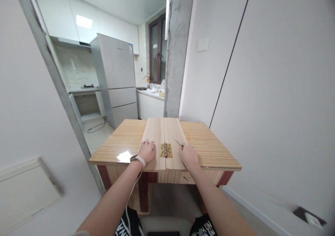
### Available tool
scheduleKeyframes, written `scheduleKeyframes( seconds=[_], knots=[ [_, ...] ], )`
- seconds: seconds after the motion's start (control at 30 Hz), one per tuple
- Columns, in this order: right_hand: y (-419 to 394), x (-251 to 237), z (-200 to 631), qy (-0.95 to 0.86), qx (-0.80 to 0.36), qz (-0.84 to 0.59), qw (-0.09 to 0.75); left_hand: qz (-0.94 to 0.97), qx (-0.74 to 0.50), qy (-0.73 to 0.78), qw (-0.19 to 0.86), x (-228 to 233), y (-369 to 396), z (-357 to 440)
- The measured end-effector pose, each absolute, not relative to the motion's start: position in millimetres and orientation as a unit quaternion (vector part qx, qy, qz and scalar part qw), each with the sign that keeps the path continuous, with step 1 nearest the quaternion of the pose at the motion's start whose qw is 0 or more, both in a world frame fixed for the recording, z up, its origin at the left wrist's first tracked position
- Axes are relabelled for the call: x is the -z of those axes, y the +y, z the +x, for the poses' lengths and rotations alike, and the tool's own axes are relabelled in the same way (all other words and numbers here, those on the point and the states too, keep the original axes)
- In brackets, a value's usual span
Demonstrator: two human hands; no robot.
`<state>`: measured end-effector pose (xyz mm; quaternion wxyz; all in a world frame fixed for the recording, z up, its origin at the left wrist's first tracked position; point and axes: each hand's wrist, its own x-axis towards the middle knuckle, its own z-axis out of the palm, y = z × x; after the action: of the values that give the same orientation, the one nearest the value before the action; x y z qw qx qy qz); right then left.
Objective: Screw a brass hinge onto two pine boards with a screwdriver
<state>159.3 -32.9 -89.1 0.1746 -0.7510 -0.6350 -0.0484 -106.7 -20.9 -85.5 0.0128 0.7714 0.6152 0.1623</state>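
Two pale wooden boards lie side by side on a table, the left board [154, 131] and the right board [172, 129], with a thin seam between them. A brass hinge [165, 150] lies across the seam near the front, one leaf on each board. My left hand [146, 150] rests on the left board with its fingers spread and nothing in it. In my right hand [188, 154], at the right board's edge, is a screwdriver [178, 141]. Its shaft points up and left, and my closed fingers hide most of the handle.
The wood-grain table [214, 148] has a front drawer with a handle [187, 178]. A white cable [130, 197] hangs near my left wrist. Beyond stand a fridge [119, 65] and a sink counter [150, 103]. A wall [261, 89] rises on the right.
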Motion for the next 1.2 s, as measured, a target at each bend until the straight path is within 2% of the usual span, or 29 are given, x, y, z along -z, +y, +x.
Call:
scheduleKeyframes(
  seconds=[0.13, 0.43, 0.63, 0.8, 0.97, 1.2],
  knots=[
    [-33.0, 89.2, 159.4, -0.627, 0.058, -0.754, 0.187, 0.794, -0.192, 0.577, 0.013, 83.7, -19.9, -84.6],
    [-40.7, 87.4, 156.5, -0.612, 0.102, -0.747, 0.238, 0.777, -0.208, 0.594, 0.002, 88.9, -26.9, -79.3],
    [-36.7, 78.9, 164.3, -0.651, 0.006, -0.676, 0.345, 0.776, -0.213, 0.593, 0.002, 88.1, -30.1, -79.6],
    [-24.3, 43.7, 169.1, -0.693, -0.023, -0.594, 0.408, 0.775, -0.219, 0.593, -0.001, 88.1, -30.9, -80.8],
    [-24.5, -9.2, 166.8, -0.726, -0.050, -0.552, 0.407, 0.772, -0.214, 0.598, 0.011, 87.8, -31.2, -82.2],
    [-29.2, -42.0, 156.1, -0.774, 0.005, -0.548, 0.317, 0.771, -0.215, 0.600, 0.011, 85.0, -34.2, -82.2]
  ],
)
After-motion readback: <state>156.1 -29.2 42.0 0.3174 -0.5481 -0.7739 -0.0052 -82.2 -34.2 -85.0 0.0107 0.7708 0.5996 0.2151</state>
